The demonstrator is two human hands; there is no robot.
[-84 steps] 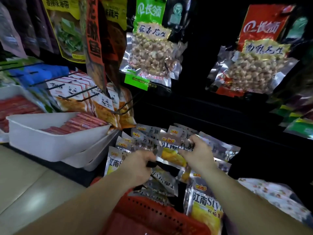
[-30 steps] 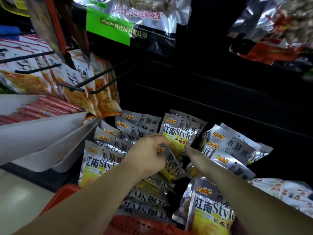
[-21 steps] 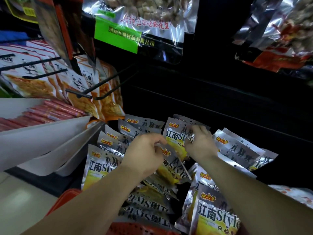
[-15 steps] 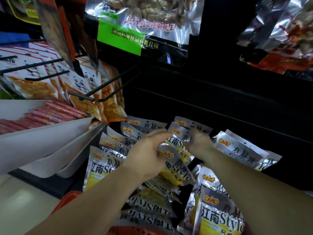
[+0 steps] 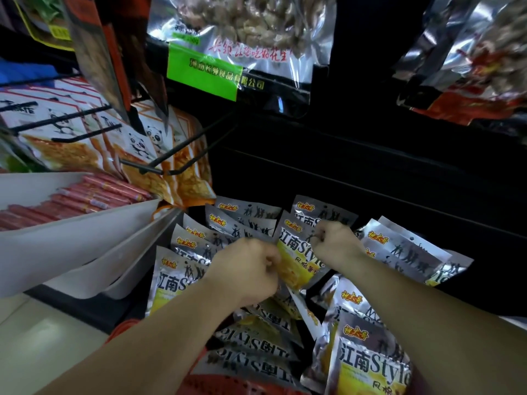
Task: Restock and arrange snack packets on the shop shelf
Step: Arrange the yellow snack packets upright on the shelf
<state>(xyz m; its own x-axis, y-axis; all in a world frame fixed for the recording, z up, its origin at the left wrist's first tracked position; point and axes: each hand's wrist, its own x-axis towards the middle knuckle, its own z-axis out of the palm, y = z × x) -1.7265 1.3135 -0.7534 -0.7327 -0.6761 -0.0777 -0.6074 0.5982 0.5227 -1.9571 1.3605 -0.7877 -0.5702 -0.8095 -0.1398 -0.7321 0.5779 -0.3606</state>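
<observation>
A packet [image 5: 298,252] was gripped by the left hand [image 5: 248,269] and right hand [image 5: 338,243]; the leaning row [image 5: 239,223] could be toppled if it were forced in.

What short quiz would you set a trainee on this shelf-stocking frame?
1. True or false: the left hand and the right hand both grip the same silver-and-yellow packet.
2. What lies in the white tray on the left? A. red sausage sticks B. loose peanuts C. bottles
3. Fill in: the basket below the forearms is ___ in colour.
Key: 1 true; 2 A; 3 red.
</observation>
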